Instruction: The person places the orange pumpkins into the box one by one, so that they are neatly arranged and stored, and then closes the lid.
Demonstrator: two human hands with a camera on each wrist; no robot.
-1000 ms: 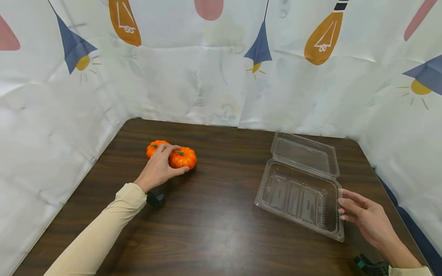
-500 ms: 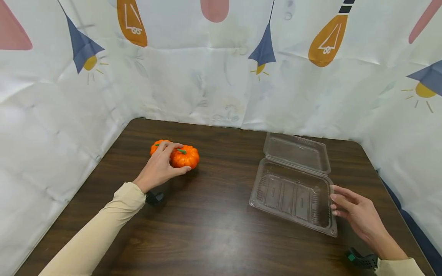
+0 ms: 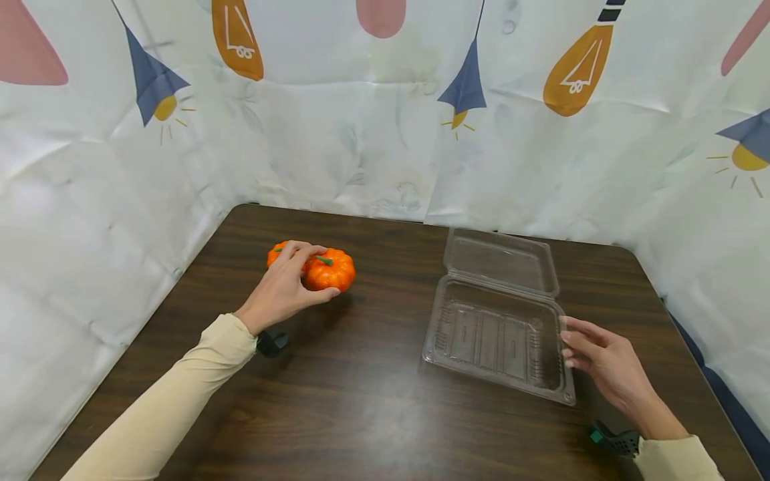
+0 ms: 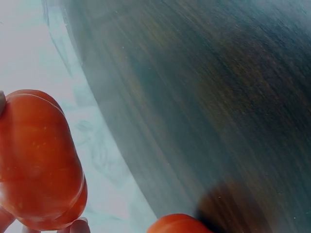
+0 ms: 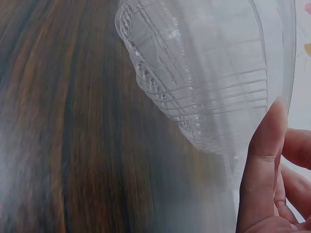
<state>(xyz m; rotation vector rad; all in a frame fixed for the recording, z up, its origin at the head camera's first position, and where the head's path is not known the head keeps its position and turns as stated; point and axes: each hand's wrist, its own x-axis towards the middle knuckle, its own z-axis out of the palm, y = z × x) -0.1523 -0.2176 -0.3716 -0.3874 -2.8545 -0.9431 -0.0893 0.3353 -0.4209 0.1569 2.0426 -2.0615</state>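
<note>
My left hand [image 3: 281, 284] grips a small orange pumpkin [image 3: 334, 272] with a green stem, thumb on the near side and fingers over the far side. Behind that hand, a second orange pumpkin [image 3: 275, 254] sits on the table, mostly covered by the fingers; its top edge shows low in the left wrist view. A clear plastic clamshell container [image 3: 499, 337] lies with its lid [image 3: 502, 260] folded back toward the wall. At its right rim, my right hand [image 3: 607, 361] pinches the edge between thumb and fingers. The right wrist view shows the container's ribbed side close up.
The dark wood-grain table [image 3: 361, 401] runs back to a white patterned cloth [image 3: 337, 133] that hangs behind it and on both sides. A stretch of tabletop lies between the pumpkins and the container.
The right hand and the container have shifted left, toward the middle of the table. The left hand keeps its grip on the pumpkin, which sits slightly further right in view.
</note>
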